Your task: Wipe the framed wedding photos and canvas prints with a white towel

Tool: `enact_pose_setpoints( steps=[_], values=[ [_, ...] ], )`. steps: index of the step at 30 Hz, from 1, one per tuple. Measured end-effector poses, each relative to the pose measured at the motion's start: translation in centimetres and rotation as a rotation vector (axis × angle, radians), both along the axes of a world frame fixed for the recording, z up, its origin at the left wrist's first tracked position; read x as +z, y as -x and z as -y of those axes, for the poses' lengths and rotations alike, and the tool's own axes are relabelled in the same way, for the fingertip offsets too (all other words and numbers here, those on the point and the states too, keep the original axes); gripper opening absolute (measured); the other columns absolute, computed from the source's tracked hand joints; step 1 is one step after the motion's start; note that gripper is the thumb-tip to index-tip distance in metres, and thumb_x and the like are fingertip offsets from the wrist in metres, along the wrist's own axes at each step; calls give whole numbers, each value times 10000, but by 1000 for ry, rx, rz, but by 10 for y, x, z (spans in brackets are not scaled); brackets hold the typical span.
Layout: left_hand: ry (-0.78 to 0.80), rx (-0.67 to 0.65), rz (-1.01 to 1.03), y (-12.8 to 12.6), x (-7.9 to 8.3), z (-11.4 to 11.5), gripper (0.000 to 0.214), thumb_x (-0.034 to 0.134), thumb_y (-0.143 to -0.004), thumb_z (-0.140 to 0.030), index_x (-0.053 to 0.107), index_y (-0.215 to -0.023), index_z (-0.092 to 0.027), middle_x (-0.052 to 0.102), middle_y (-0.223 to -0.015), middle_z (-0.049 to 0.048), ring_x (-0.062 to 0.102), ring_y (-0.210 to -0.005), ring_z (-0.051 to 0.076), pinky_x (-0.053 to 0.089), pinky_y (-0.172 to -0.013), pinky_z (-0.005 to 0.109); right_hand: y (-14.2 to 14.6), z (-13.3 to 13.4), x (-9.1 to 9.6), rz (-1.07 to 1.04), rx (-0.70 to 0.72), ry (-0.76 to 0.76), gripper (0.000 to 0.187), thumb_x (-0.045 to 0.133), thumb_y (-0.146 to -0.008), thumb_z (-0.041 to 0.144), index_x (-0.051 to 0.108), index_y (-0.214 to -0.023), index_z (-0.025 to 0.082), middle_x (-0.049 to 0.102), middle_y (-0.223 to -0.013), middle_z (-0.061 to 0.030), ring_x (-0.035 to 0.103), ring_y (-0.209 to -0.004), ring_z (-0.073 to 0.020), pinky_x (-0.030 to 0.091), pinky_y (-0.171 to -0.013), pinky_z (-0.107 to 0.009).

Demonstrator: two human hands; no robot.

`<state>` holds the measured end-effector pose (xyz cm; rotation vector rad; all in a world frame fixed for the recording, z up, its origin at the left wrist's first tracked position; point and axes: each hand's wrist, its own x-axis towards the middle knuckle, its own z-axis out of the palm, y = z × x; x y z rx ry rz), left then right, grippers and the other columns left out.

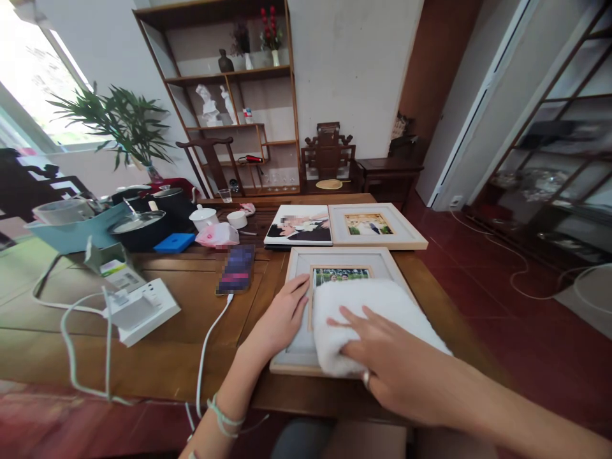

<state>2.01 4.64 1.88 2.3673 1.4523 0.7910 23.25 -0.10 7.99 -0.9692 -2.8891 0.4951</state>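
Observation:
A white-framed photo (301, 261) lies flat on the wooden table (191, 306) right in front of me. My left hand (282, 315) rests flat on the frame's left border, fingers stretched out. My right hand (382, 357) lies palm down, fingers spread, on a fluffy white cloth (377, 299) that covers the lower part of the picture. Only the top strip of the photo shows above the cloth.
Behind lie a second framed photo (377, 224) and a photo album (300, 224). A phone (236, 269) with a white cable, a white power strip (143, 309), cups, pots and a blue tray crowd the table's left. Shelves and chairs stand at the back wall.

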Motion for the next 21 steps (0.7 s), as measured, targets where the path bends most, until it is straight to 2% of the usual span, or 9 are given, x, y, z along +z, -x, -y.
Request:
enact_pose_setpoints(
  steps=[4,7,9,12,15,18,21],
  values=[
    [-18,-20,-9,1,-1,0,381,359,-903,-162,482,-1264,-159,474,-1351,106,423,-1262,212,333,-1074,409,0,24,17,91,56,140,516,457,-559,46,647,-1021,174,420,-1385,-93,265,-1317,-309,230,-1057,-531],
    [-9,-19,-21,1,-1,1,387,356,-902,-160,474,-1271,-142,463,-1356,117,412,-1270,211,325,-1080,397,-1,18,9,60,-22,121,600,449,-579,45,592,-1145,182,368,-1419,-83,228,-1333,-285,213,-1070,-510],
    [3,-12,-25,1,-1,1,389,352,-904,-167,473,-1272,-130,456,-1360,125,406,-1274,214,318,-1085,394,-4,2,-3,29,-109,32,586,437,-619,46,569,-1178,163,357,-1424,-102,225,-1337,-261,205,-1080,-476],
    [13,-5,-13,0,1,3,381,348,-913,-194,480,-1268,-147,450,-1365,117,403,-1276,218,317,-1085,398,-10,-36,-20,43,-233,-154,537,438,-662,53,562,-1179,125,370,-1411,-144,234,-1334,-271,197,-1076,-480],
    [32,-1,3,-1,4,4,385,332,-928,-231,464,-1281,-154,439,-1375,113,390,-1284,217,307,-1090,399,-7,-77,-25,42,-315,-310,512,428,-692,49,545,-1189,87,376,-1402,-175,231,-1331,-296,217,-1056,-491],
    [46,3,34,-2,6,5,422,311,-939,-267,396,-1330,-134,377,-1419,115,330,-1320,200,260,-1113,376,10,-103,-25,56,-320,-347,502,415,-714,35,525,-1204,56,310,-1430,-201,181,-1334,-351,214,-1024,-558],
    [23,12,84,-1,4,4,459,295,-945,-288,299,-1383,-150,299,-1463,99,258,-1353,187,212,-1128,367,32,-106,-26,72,-255,-316,527,423,-700,20,535,-1208,105,261,-1461,-160,142,-1338,-374,192,-1004,-618]
  ],
)
